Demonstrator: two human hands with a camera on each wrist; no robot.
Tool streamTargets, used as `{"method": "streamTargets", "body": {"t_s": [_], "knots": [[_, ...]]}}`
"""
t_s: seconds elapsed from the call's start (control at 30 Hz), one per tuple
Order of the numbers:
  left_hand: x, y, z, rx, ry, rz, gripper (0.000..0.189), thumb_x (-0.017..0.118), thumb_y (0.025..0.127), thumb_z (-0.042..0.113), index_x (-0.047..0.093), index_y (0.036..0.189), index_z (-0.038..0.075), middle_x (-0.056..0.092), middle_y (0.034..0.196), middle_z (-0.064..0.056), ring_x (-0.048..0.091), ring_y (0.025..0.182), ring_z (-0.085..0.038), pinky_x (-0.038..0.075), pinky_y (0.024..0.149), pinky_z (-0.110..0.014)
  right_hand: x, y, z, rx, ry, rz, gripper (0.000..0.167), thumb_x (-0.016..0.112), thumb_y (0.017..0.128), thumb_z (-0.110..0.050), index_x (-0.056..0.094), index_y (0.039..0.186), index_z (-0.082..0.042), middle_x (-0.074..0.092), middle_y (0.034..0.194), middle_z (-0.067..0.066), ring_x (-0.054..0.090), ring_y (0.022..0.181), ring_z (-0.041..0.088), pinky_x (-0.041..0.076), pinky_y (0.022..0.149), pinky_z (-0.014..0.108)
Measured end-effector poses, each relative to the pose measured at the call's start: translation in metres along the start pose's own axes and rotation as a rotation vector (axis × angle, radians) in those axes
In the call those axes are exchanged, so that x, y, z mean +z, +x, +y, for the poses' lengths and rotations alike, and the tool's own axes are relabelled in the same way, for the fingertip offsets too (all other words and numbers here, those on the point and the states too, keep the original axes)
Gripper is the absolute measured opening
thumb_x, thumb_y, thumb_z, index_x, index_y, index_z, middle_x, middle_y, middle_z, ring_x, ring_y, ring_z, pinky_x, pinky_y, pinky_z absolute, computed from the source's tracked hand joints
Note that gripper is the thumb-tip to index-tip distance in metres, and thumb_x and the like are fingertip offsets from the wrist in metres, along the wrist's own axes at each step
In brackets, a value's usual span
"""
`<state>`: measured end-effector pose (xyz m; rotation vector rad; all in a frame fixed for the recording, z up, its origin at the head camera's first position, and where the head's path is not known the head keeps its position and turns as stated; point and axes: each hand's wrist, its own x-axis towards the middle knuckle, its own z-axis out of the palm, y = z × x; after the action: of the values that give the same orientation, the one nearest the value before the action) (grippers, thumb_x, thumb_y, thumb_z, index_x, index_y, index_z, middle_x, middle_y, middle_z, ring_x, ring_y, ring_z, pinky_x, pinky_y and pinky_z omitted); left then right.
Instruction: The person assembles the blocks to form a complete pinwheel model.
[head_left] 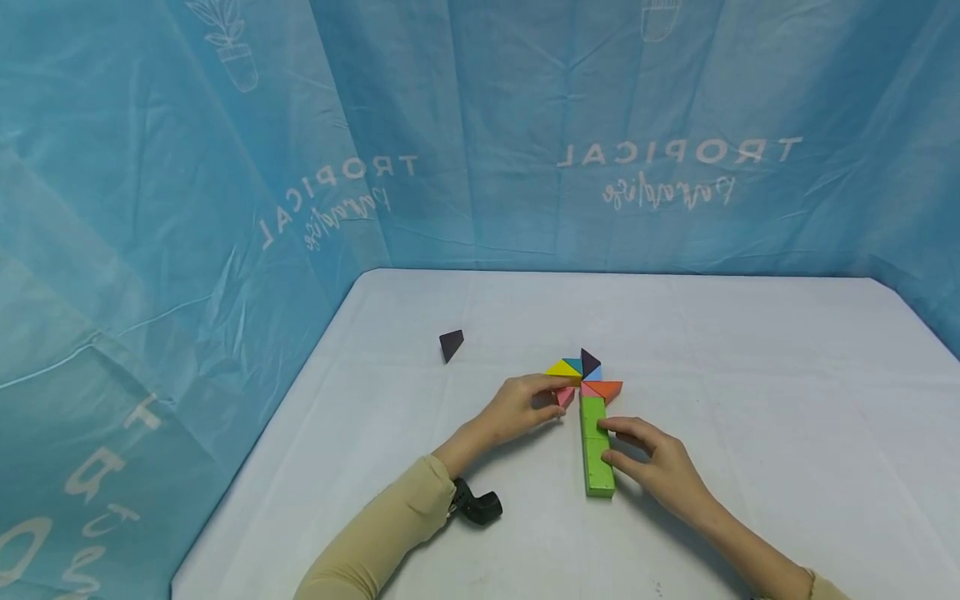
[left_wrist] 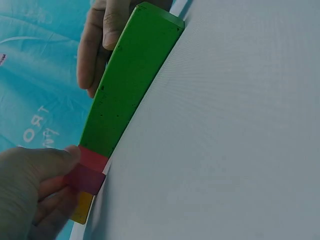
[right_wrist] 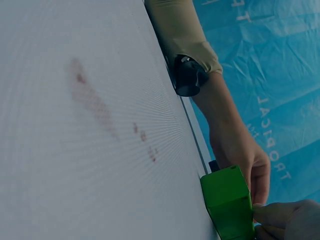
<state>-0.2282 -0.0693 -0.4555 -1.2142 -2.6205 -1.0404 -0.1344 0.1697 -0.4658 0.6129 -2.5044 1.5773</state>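
My left hand [head_left: 517,408] pinches a pink triangular block [head_left: 565,397] between thumb and fingers, at the left side of a pinwheel of coloured triangles. The left wrist view has this pinkish-red block [left_wrist: 86,178] right by the thumb. In the pinwheel are a yellow triangle [head_left: 562,369], a teal one [head_left: 573,364], a dark one [head_left: 589,362], a light blue one [head_left: 594,374] and an orange one [head_left: 606,389]. Green blocks [head_left: 597,458] form a straight stem below it. My right hand [head_left: 663,467] rests its thumb and fingertip against the stem's right side.
A loose dark block [head_left: 451,345] lies on the white-covered table [head_left: 750,350], left of the pinwheel. A black wrist camera [head_left: 478,506] sticks out from the left sleeve, close over the cloth. Blue printed curtains [head_left: 510,108] stand behind and to the left.
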Motion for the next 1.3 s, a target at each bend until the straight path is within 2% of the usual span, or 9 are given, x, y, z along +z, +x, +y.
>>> {"method": "streamTargets", "body": {"t_s": [0.13, 0.43, 0.73, 1.03, 1.3], "knots": [[-0.003, 0.000, 0.001, 0.044, 0.009, 0.027, 0.042, 0.068, 0.088, 0.017, 0.059, 0.128, 0.012, 0.061, 0.123, -0.004, 0.062, 0.102, -0.016, 0.047, 0.090, -0.022, 0.000, 0.000, 0.000, -0.010, -0.005, 0.001, 0.038, 0.073, 0.083, -0.012, 0.062, 0.119, -0.008, 0.062, 0.118, 0.001, 0.059, 0.109, 0.021, 0.046, 0.092, 0.025], [0.001, 0.001, -0.002, 0.077, 0.035, 0.054, 0.033, 0.069, 0.087, 0.012, 0.064, 0.119, 0.006, 0.065, 0.116, -0.005, 0.063, 0.100, -0.016, 0.047, 0.088, -0.021, 0.000, 0.000, 0.000, -0.014, -0.002, 0.002, 0.038, 0.073, 0.083, -0.011, 0.062, 0.119, -0.008, 0.062, 0.118, 0.001, 0.058, 0.110, 0.018, 0.045, 0.092, 0.023], [0.004, 0.010, -0.005, 0.122, 0.085, 0.119, 0.030, 0.070, 0.085, 0.007, 0.067, 0.115, 0.006, 0.067, 0.110, -0.005, 0.060, 0.104, -0.017, 0.045, 0.092, -0.025, 0.000, 0.000, 0.001, -0.023, 0.021, 0.004, 0.039, 0.074, 0.082, -0.010, 0.062, 0.119, -0.008, 0.062, 0.118, 0.000, 0.057, 0.111, 0.013, 0.045, 0.092, 0.024], [0.004, 0.013, -0.006, 0.115, 0.087, 0.107, 0.029, 0.069, 0.086, 0.007, 0.068, 0.115, 0.007, 0.067, 0.110, -0.004, 0.060, 0.105, -0.017, 0.045, 0.093, -0.025, 0.000, 0.000, 0.000, -0.013, 0.023, 0.001, 0.039, 0.074, 0.082, -0.011, 0.062, 0.119, -0.009, 0.062, 0.118, -0.001, 0.058, 0.110, 0.015, 0.046, 0.092, 0.023], [0.005, 0.015, -0.007, 0.161, 0.059, 0.097, 0.029, 0.070, 0.085, 0.005, 0.068, 0.114, 0.006, 0.068, 0.109, -0.005, 0.060, 0.105, -0.018, 0.045, 0.093, -0.025, 0.000, 0.000, 0.001, -0.017, 0.015, 0.002, 0.039, 0.074, 0.082, -0.011, 0.062, 0.119, -0.008, 0.062, 0.118, 0.000, 0.058, 0.110, 0.017, 0.046, 0.092, 0.025]]}}
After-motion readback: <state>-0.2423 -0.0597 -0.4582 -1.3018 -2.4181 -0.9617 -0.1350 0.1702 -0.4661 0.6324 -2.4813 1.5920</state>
